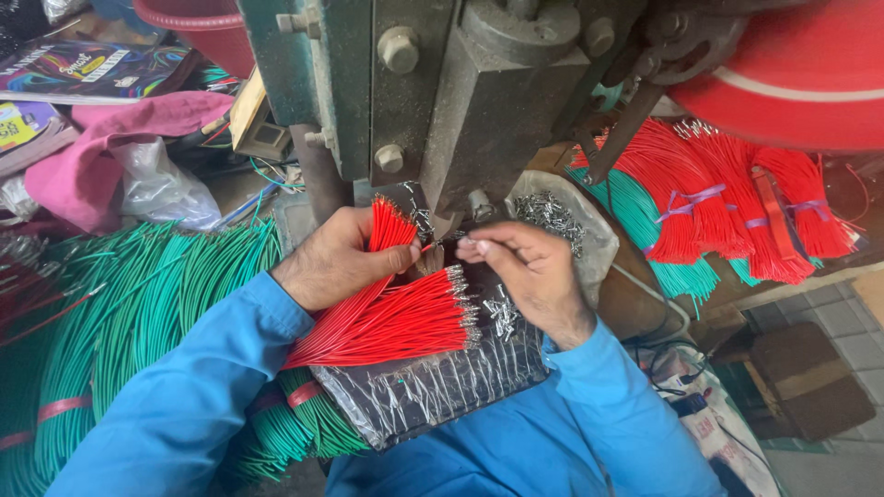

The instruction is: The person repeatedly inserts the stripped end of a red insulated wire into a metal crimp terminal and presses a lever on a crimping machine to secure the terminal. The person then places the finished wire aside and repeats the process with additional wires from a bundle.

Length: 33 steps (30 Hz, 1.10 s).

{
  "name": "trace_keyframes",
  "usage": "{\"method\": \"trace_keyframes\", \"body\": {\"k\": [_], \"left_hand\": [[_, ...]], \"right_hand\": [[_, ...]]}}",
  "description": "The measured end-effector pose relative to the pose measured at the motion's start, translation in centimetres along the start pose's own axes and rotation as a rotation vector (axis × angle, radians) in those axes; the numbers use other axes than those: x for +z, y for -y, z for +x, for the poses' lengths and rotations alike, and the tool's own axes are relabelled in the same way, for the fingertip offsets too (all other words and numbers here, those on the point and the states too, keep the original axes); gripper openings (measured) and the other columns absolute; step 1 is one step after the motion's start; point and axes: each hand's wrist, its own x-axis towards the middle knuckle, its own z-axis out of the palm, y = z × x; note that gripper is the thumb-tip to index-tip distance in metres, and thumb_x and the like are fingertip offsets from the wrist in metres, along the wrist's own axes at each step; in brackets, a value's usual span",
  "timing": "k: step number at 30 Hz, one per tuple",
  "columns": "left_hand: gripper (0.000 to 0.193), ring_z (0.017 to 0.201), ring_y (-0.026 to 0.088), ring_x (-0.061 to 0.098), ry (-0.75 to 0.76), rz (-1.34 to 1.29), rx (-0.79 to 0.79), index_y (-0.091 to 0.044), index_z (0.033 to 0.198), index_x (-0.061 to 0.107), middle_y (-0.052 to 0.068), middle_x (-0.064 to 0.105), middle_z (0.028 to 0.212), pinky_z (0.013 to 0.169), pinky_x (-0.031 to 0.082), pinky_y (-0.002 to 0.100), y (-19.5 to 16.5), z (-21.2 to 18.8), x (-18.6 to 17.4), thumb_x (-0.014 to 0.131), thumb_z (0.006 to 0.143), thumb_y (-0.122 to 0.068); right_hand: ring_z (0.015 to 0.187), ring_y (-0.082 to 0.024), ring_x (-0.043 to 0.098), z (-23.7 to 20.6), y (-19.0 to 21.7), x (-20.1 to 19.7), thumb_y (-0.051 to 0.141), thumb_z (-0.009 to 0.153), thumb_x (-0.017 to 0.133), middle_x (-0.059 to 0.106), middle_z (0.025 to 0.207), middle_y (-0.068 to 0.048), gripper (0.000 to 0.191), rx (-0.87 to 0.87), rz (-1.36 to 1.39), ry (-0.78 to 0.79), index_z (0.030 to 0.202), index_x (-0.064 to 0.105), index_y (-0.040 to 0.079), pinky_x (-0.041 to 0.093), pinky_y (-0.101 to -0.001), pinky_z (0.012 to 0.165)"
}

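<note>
My left hand (pixel 336 260) grips a bundle of short red wires (pixel 387 317) that fans out over a plastic-covered pad (pixel 433 391) below the green press machine (pixel 442 92). My right hand (pixel 529 271) pinches a single red wire between thumb and fingers and holds its tip at the base of the press head (pixel 451 225). Wires with metal terminals on their ends lie spread under my right hand. Loose small metal terminals (pixel 502 317) rest on the pad beside them. Both sleeves are blue.
A big heap of green wires (pixel 138 304) lies at the left. Bundles of red wires (pixel 727 193) and green wires (pixel 645 221) lie tied at the right. A pile of metal terminals (pixel 552 213) sits behind my right hand. Pink cloth (pixel 110 147) lies at upper left.
</note>
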Motion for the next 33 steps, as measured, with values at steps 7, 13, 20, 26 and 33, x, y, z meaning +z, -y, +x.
{"method": "trace_keyframes", "body": {"k": [7,13,20,26,33], "left_hand": [[0.021,0.078,0.008,0.066,0.003,-0.030,0.025,-0.001,0.102,0.074,0.002,0.075,0.084,0.072,0.057,0.029,0.5,0.1,-0.1,0.070,0.095,-0.020],[0.021,0.078,0.008,0.067,0.023,-0.041,0.016,0.000,0.101,0.074,0.003,0.075,0.084,0.071,0.058,0.028,0.6,0.2,-0.1,0.069,0.096,-0.020],[0.021,0.078,0.008,0.067,0.008,0.000,0.006,0.000,0.102,0.075,0.003,0.076,0.084,0.072,0.058,0.028,-0.3,0.0,0.0,0.069,0.095,-0.019],[0.019,0.078,0.008,0.066,-0.011,-0.004,0.008,-0.001,0.102,0.075,0.002,0.075,0.084,0.071,0.057,0.028,-0.4,0.1,0.2,0.070,0.094,-0.018],[0.021,0.074,0.010,0.065,-0.044,0.075,-0.029,0.002,0.096,0.076,0.005,0.073,0.079,0.068,0.056,0.028,0.3,0.2,-0.2,0.070,0.097,-0.018]], "right_hand": [[0.092,-0.013,0.073,1.1,-1.6,1.9,0.002,0.101,0.067,0.077,0.100,-0.012,0.012,0.024,0.031,0.008,0.109,0.070,-0.006,0.059,-0.0257,0.085],[0.089,-0.010,0.072,1.7,-2.2,1.6,0.004,0.096,0.072,0.079,0.097,-0.009,0.012,0.044,-0.059,0.000,0.105,0.076,-0.003,0.059,-0.0237,0.081],[0.089,-0.010,0.072,1.8,-1.3,1.4,0.006,0.096,0.073,0.078,0.096,-0.008,0.012,0.022,-0.136,0.029,0.103,0.077,-0.002,0.059,-0.0236,0.081],[0.086,-0.009,0.069,1.8,-1.2,1.3,0.004,0.095,0.074,0.079,0.093,-0.008,0.011,0.083,-0.183,0.018,0.102,0.078,-0.003,0.057,-0.0240,0.076],[0.094,-0.010,0.071,0.2,0.3,0.5,0.002,0.097,0.070,0.077,0.105,-0.010,0.017,0.014,-0.052,0.096,0.112,0.074,-0.004,0.058,-0.0231,0.085]]}}
